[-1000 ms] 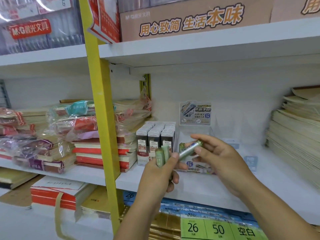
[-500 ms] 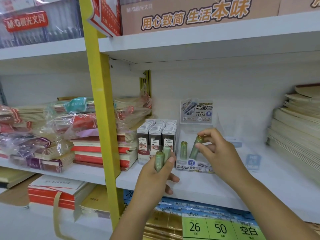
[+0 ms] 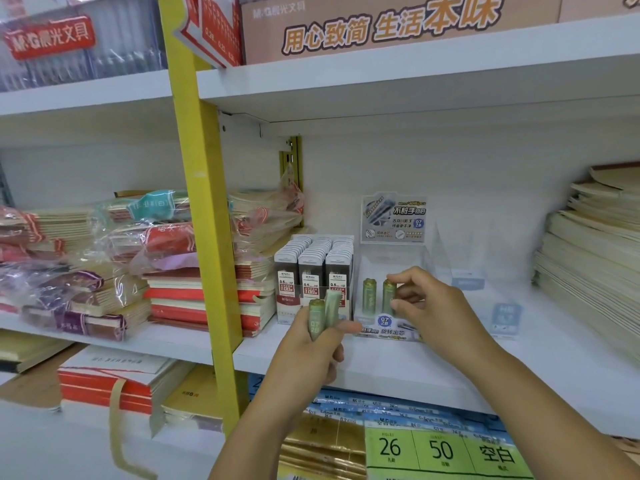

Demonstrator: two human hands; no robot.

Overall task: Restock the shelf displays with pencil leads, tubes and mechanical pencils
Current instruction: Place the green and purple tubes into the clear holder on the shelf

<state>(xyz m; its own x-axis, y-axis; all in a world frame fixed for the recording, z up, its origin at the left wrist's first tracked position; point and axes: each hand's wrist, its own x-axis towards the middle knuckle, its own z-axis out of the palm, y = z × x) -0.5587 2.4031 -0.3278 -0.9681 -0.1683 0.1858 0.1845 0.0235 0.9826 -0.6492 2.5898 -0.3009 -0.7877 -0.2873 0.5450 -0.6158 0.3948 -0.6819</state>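
Now pinching the ridged cap of a green lead tube (image 3: 388,298) with the right grip (image 3: 429,306), thumb and forefinger curled round it, tube upright inside the clear display box (image 3: 391,259), just beside a second tube (image 3: 369,296). Clasping two more tubes (image 3: 317,320) in the left grip (image 3: 311,348), upright, near the front edge of the shelf (image 3: 381,367). Just beside the box's left wall, grey packs of leads (image 3: 313,268) in tight rows. Open white shelf in front and rightwards, towards stacked notebooks (image 3: 588,271); yellow post (image 3: 204,237) on the left. Smooth, glossy, cylindrical tubes; thin see-through box walls.
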